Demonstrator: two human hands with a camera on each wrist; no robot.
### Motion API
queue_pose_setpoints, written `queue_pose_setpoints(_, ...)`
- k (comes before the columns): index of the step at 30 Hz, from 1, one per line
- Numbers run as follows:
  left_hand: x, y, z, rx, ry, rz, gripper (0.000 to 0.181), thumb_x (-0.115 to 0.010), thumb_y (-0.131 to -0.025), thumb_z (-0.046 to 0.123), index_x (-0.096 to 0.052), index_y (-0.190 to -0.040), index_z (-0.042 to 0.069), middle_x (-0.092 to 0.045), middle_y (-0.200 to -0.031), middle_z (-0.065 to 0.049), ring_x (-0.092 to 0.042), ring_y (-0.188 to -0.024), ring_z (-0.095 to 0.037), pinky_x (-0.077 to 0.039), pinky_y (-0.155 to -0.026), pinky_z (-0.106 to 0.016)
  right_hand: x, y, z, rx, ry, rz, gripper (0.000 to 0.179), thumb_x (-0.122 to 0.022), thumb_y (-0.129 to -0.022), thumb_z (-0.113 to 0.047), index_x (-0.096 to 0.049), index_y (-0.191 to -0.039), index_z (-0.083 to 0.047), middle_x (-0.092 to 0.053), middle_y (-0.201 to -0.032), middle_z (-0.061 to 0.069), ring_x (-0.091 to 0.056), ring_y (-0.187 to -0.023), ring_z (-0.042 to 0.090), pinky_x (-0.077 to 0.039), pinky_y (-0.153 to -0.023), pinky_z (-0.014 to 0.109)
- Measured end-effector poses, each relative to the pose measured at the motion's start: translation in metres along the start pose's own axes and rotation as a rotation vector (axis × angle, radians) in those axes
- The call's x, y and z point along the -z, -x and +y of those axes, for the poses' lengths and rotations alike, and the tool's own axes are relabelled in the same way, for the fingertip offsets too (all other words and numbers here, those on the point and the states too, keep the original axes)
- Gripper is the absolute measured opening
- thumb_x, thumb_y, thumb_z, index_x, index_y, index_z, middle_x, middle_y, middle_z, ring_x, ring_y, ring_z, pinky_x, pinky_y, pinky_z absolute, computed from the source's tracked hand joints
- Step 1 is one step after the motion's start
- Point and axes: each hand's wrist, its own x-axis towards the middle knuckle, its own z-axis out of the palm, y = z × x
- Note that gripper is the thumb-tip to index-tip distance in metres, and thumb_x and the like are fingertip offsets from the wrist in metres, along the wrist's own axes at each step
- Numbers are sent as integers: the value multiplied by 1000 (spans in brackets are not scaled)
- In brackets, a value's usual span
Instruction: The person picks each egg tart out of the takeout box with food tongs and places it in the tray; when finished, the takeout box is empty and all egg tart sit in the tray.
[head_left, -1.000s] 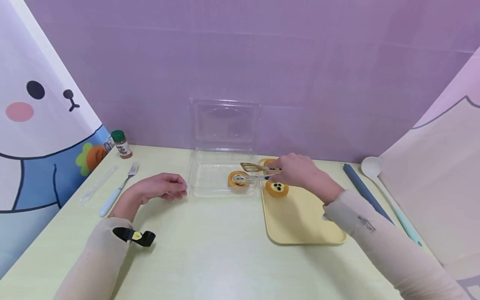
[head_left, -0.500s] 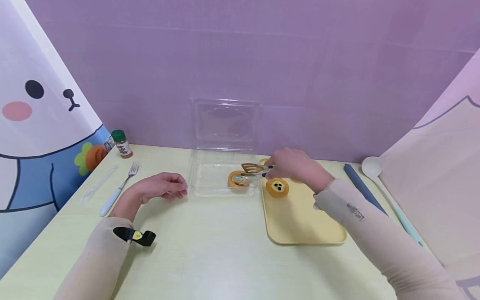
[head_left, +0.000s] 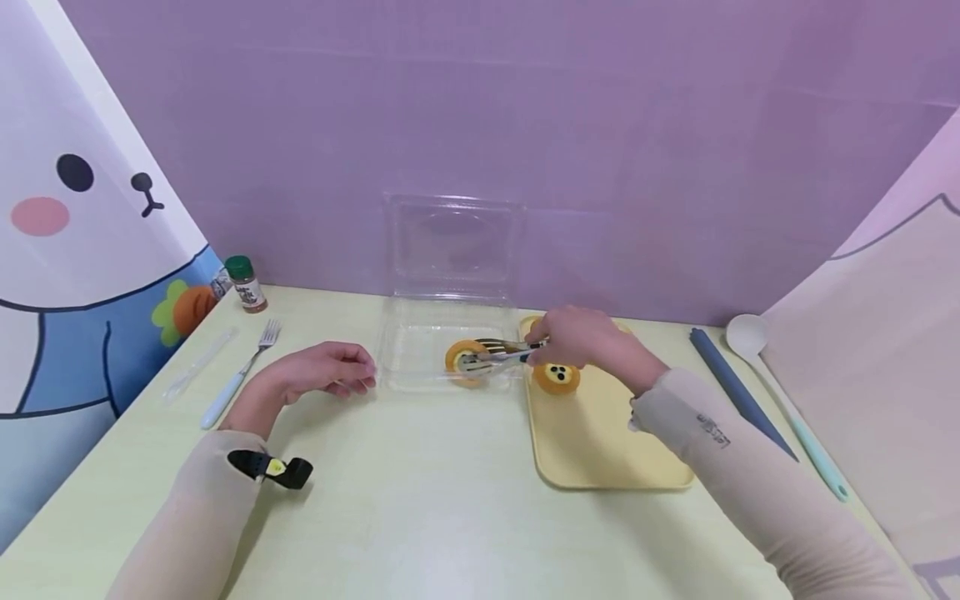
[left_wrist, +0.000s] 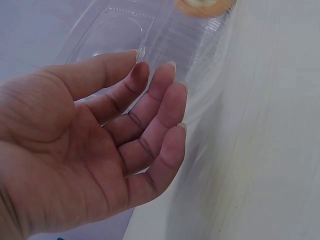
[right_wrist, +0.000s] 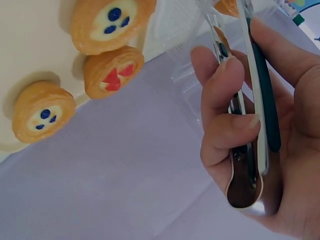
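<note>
My right hand [head_left: 573,337] grips metal tongs [right_wrist: 260,100] with dark green handle grips, fingers and thumb curled round both arms. The tongs' slotted ends overlap an egg tart [head_left: 453,360] with dark fruit pieces on top, at the right side of a clear plastic container [head_left: 408,354]. This container stands with its lid [head_left: 454,242] raised at the back. Beside the container's left edge, my left hand [head_left: 322,372] holds nothing, its fingers loosely bent [left_wrist: 100,135].
A yellow tray [head_left: 615,442] right of the container bears more tarts, two with blue pieces [right_wrist: 107,30] and one with red pieces [right_wrist: 114,80]. A fork [head_left: 240,375], plastic-wrapped cutlery [head_left: 198,362] and a green-capped jar [head_left: 247,285] lie left. A blue bar [head_left: 738,387] and white ladle [head_left: 783,404] lie right.
The tongs and my right hand have shifted left, and the tart at their ends has moved slightly left within the container. My left hand stays in place.
</note>
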Motion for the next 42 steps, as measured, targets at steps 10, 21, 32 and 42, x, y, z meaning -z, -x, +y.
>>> queue_pose_setpoints(10,-1,-2,1,15,6,5,28,-58,-102,25,-59,-115,1,-68,-113,-14,-64,-101,-20,-53,-89,-36,-10,-4,3,66,-24,41,38,-69,-93,-40,-70,-128,-26,-67,-134,-3,-65,-114,23,-51,-95,49)
queue_pose_setpoints(21,-2,-2,1,16,5,12,28,-58,-101,25,-59,-115,1,-68,-113,-14,-64,-101,-21,-53,-89,-36,-30,-2,11,109,-80,94,30,-68,-94,-38,-74,-122,-28,-72,-117,-3,-67,-98,20,-47,-64,32)
queue_pose_setpoints(32,-4,-1,1,13,3,23,34,-58,-102,26,-57,-120,-3,-67,-114,-16,-64,-102,-22,-53,-90,-36,-43,5,11,75,-168,172,32,-72,-92,-35,-73,-122,-27,-75,-116,-1,-66,-86,17,-43,-59,29)
queue_pose_setpoints(42,-5,-1,2,7,0,27,36,-58,-102,26,-57,-121,-4,-67,-115,-17,-64,-101,-21,-53,-89,-35,-49,10,12,55,-209,230,33,-72,-91,-37,-73,-124,-29,-75,-113,-1,-52,-63,14,-33,-49,31)
